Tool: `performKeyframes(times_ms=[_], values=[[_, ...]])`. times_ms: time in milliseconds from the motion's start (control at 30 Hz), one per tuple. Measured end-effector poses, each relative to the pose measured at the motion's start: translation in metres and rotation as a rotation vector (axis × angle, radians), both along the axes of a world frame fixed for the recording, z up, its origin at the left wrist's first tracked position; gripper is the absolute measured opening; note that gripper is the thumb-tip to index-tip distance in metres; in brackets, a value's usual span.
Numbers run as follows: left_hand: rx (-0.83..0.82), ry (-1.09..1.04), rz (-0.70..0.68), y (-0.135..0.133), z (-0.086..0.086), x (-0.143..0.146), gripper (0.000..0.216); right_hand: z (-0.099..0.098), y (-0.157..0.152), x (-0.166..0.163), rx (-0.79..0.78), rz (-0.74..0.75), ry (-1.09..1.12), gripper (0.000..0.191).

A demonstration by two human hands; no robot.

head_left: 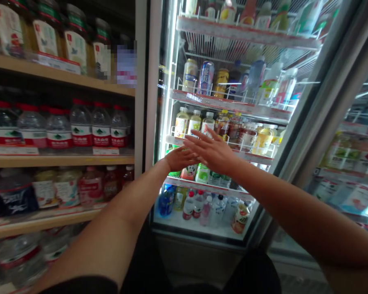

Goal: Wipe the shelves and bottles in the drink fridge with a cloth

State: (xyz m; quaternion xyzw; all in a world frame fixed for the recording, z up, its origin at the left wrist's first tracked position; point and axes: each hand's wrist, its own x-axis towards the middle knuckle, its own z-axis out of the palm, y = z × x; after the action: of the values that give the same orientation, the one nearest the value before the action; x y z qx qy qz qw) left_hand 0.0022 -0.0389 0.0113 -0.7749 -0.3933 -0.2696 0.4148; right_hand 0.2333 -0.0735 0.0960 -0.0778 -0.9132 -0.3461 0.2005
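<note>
Both my arms reach forward into an open drinks fridge (171, 102). My right hand (211, 150) lies on top, fingers stretched flat and pointing left, in front of the third shelf (251, 157). My left hand (179, 158) sits just under it, partly covered, with its fingers extended toward the right. Neither hand holds anything that I can see. Yellow juice bottles (188, 121) stand on that shelf right behind my hands, and a green bottle (202, 173) stands on the shelf below.
The fridge door (331, 85) hangs open at right. Upper racks hold cans (206, 77) and bottles. Wooden shelves at left carry red-labelled water bottles (79, 128) and tea bottles (44, 36). The bottom fridge shelf has a blue bottle (165, 200).
</note>
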Motion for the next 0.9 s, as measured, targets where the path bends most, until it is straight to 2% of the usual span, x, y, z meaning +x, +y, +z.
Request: performKeyframes(times_ms=[67,133,267,400,533,633,767,833,900], values=[[0.051,0.082,-0.005,-0.004,0.005,-0.013,0.033,-0.002,0.039,0.035,0.045,-0.174,0.119,0.08],[0.171,0.069,0.051,-0.004,0.011,-0.022,0.035,-0.006,0.07,0.067,0.063,-0.315,0.18,0.094],[0.332,-0.203,0.17,0.003,0.022,-0.017,0.041,-0.016,0.106,0.1,0.032,-0.461,0.238,0.108],[0.336,-0.327,0.135,0.012,0.022,0.007,0.049,-0.026,0.117,0.101,0.005,-0.488,0.235,0.113],[0.248,-0.195,0.104,0.013,0.015,0.022,0.062,-0.038,0.122,0.1,-0.003,-0.502,0.256,0.103],[0.209,-0.12,0.101,0.01,0.019,0.02,0.069,-0.047,0.124,0.102,0.001,-0.5,0.294,0.1],[0.304,-0.284,0.184,0.007,0.028,0.013,0.065,-0.052,0.125,0.101,-0.014,-0.501,0.315,0.1],[0.311,-0.319,0.212,0.007,0.026,0.012,0.063,-0.053,0.126,0.1,-0.033,-0.509,0.316,0.101],[0.259,-0.223,0.199,0.007,0.021,0.012,0.063,-0.053,0.126,0.099,-0.044,-0.52,0.319,0.101]])
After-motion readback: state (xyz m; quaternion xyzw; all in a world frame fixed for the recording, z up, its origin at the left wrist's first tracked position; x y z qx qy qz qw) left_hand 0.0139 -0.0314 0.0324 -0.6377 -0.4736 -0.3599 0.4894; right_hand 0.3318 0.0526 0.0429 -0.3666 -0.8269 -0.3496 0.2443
